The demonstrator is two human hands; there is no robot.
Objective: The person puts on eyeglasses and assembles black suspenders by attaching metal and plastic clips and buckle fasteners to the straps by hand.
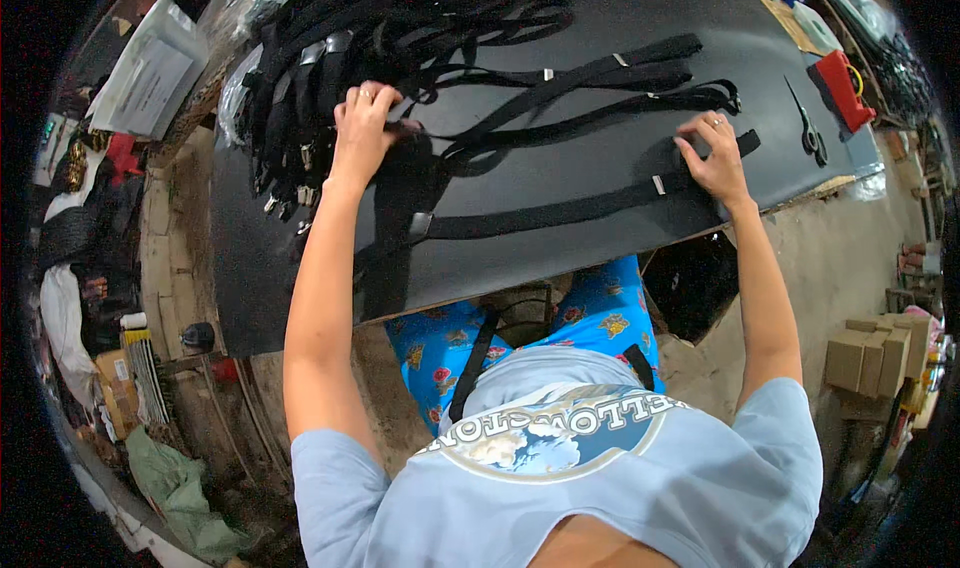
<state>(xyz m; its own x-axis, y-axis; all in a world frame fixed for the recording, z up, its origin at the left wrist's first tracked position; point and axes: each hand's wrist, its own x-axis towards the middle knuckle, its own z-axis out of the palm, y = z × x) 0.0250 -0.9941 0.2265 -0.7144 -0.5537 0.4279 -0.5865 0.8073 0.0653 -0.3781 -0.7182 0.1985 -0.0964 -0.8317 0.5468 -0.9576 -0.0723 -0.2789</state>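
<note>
My left hand point(366, 128) is at the right side of a heap of black straps with metal clips point(320, 88). Its fingers bend toward the straps, the thumb is smeared by motion, and whether it grips one is hidden. Over the right part of the table hovers my right hand point(714, 156), thumb and bent fingers apart, with nothing visible between them. Below it lies a single black strap point(550, 211), stretched across the table near the front edge, with a metal slider toward its right end. Behind that, several black straps point(580, 78) run rightward from the heap.
Black-handled scissors point(814, 138) lie at the right of the dark table point(590, 248), near a red container point(843, 90). A white plastic bin point(155, 68) stands at the far left. Cardboard boxes point(870, 356) are stacked on the right, and a green sack point(185, 493) lies at lower left.
</note>
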